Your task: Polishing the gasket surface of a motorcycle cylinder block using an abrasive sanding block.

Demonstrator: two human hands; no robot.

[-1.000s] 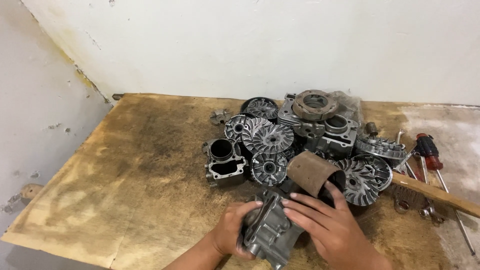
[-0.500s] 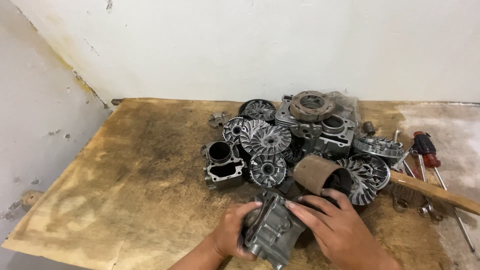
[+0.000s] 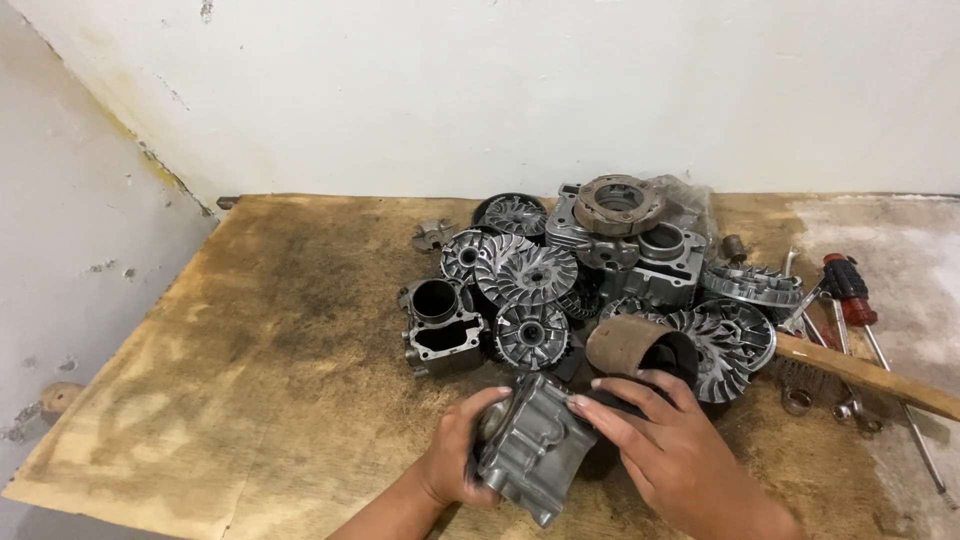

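Observation:
A grey cast-metal engine cylinder block [image 3: 535,450] lies tilted near the front edge of a stained wooden board [image 3: 260,330]. My left hand [image 3: 460,458] grips its left side. My right hand [image 3: 672,450] rests on its right side, fingers spread over the top edge. Just behind my right hand lies a rusty brown metal drum [image 3: 640,345] on its side.
A heap of engine parts sits behind: finned pulley discs [image 3: 527,275], another cylinder block [image 3: 440,325], a round clutch part [image 3: 620,205]. To the right are a wooden-handled brush [image 3: 860,372], a red-handled screwdriver [image 3: 848,285] and wrenches. A white wall stands behind; the board's left half is bare.
Both hands keep hold of the cylinder block and have turned it slightly. The view has shifted a little; the pile has not moved.

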